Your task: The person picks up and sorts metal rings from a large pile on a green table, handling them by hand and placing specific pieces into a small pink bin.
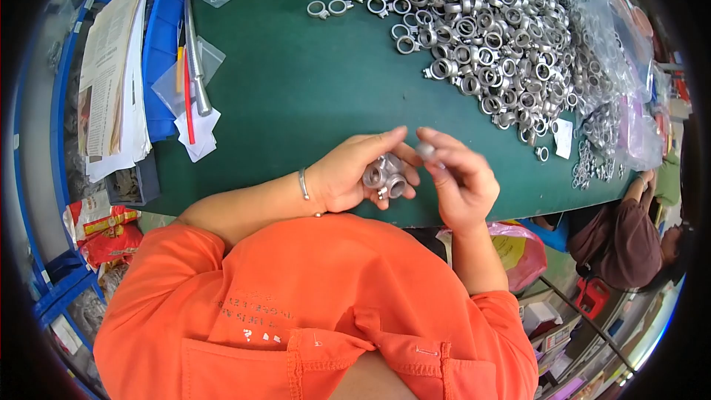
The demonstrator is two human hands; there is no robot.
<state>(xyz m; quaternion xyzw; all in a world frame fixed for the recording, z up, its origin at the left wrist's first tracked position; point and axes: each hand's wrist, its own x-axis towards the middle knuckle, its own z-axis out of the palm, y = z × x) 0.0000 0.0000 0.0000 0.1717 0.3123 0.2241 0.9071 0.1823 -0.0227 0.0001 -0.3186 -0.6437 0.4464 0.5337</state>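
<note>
A person in an orange shirt (296, 267) sits at the near edge of a green surface (318, 89), both hands held in close near the middle. The left hand (344, 178) is palm up, its fingers curled around a cluster of at least 2 silvery rings (385, 175), thumb extended; the cupping probably keeps the loose metal from slipping out. Just to its right, the right hand (465, 185) pinches a small metal piece (426, 150) between thumb and fingers; blur hides its exact shape. A fingertip pinch likely suits something so small.

A large pile (481, 37) of similar rings covers the far right, with a few strays to its left, perhaps heaped there to be within reach. Clear bags (607, 52) lie along its right side. On the far left, a blue tray (163, 52) stands beside papers (111, 67), with a metal rod (194, 59) and a red pencil (188, 104) next to it, seemingly kept apart from the metal.

Dark printing appears upside down on the shirt, and the papers carry small print. A white slip (563, 138) near the pile bears marks too faint to read.
</note>
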